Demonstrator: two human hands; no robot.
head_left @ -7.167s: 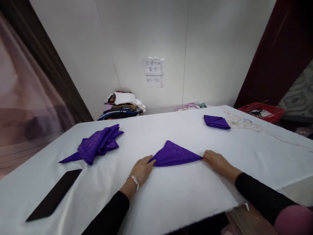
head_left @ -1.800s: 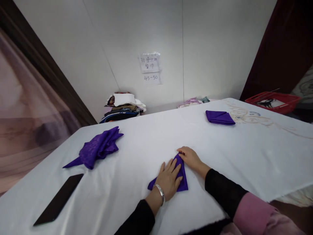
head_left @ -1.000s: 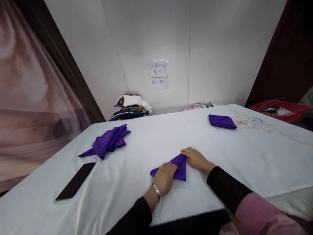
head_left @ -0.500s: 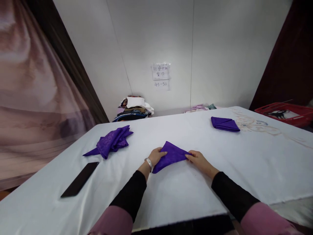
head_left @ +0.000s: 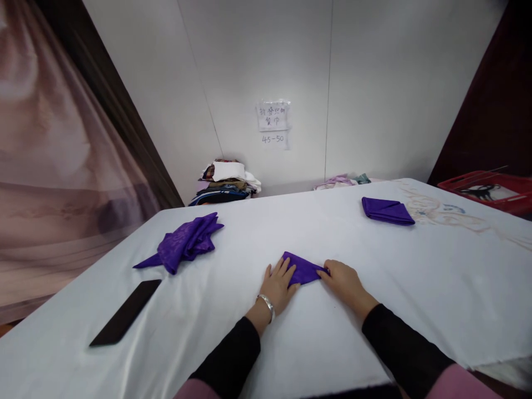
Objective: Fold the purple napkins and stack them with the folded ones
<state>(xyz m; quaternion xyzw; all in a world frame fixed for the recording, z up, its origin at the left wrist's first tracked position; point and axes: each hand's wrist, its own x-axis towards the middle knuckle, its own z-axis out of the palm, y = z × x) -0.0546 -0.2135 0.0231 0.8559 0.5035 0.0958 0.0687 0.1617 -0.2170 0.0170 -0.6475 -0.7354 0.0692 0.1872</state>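
Back from the surface's [head_left: 316, 343] near edge, your left hand [head_left: 277, 287] spreads flat on a part-folded cloth [head_left: 305, 272], your right hand [head_left: 341, 281] pinching its end; layers unclear. Toward the left edge, a purple heap [head_left: 180, 244] looks unfolded; toward the far right corner, a purple packet [head_left: 387, 211] seems done.

The work surface is a broad table [head_left: 266, 221] dressed in a white tablecloth [head_left: 328, 343], slightly creased on its left side and bearing a pale floral pattern [head_left: 436, 213] towards the far right corner. At left lies a loosely bunched heap of purple cloth [head_left: 185, 244] with pointed ends, and near it, towards the front, a flat dark rectangular slab [head_left: 127, 313], set at a slant. A small folded purple napkin [head_left: 306, 272] lies near the middle, partly covered, and a neatly folded purple bundle [head_left: 387, 211] sits well apart, at far right beside the pattern.
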